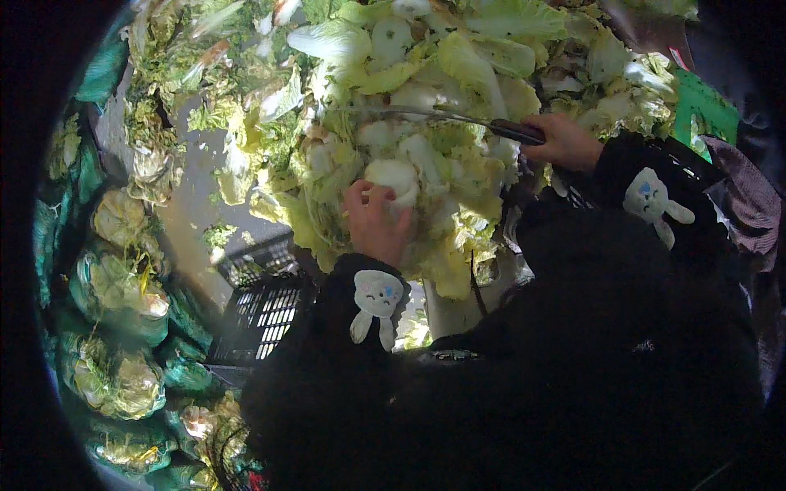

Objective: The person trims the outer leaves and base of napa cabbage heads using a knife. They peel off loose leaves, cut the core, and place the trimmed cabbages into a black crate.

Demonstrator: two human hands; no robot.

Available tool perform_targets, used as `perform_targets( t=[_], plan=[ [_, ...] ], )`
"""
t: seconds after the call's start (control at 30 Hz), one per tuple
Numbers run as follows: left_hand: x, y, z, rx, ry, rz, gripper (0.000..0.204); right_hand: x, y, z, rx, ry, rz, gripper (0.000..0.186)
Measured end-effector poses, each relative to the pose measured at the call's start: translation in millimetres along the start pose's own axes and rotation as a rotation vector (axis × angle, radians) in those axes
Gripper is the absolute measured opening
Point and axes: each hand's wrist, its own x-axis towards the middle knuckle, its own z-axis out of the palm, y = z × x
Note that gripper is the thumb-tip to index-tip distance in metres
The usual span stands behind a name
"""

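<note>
My right hand is closed round the dark handle of a long knife. The thin blade points left across the pile of cabbage leaves. Nearer to me, my left hand has its fingers bent over a napa cabbage, gripping near its pale, rounded stem end. Loose green and white leaves lie all about both hands. How far the cabbage reaches under the left hand and leaves is hidden.
A black slatted plastic crate stands left of my left arm. Along the left edge lie several cabbages in green mesh bags. Leaf scraps litter the grey floor. At the right is a bright green piece of material.
</note>
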Motion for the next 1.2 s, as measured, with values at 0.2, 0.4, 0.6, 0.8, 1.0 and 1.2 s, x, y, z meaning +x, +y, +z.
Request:
perform_targets(
  t=[0.2,0.4,0.6,0.8,1.0,1.2],
  plan=[
    [-10,-11,-8,-0.525,-0.131,-0.397,0.027,2,5,8,-0.015,-0.007,-0.042,0.030],
    [-5,-1,10,-0.192,-0.040,-0.288,0.026,-1,8,7,0.070,0.018,0.017,0.028],
    [45,2,26,0.422,-0.136,-0.360,0.070,-1,12,11,-0.070,0.155,0.019,0.029],
    [60,12,48,0.605,-0.204,-0.517,0.089,14,20,32,-0.438,0.461,-0.081,0.034],
    [52,-15,34,0.339,-0.269,-0.569,0.105,36,41,41,-0.552,0.485,-0.045,0.038],
    [33,-54,-50,-0.501,-0.102,-0.315,0.087,33,-12,0,-0.632,0.547,-0.190,0.034]
  ],
)
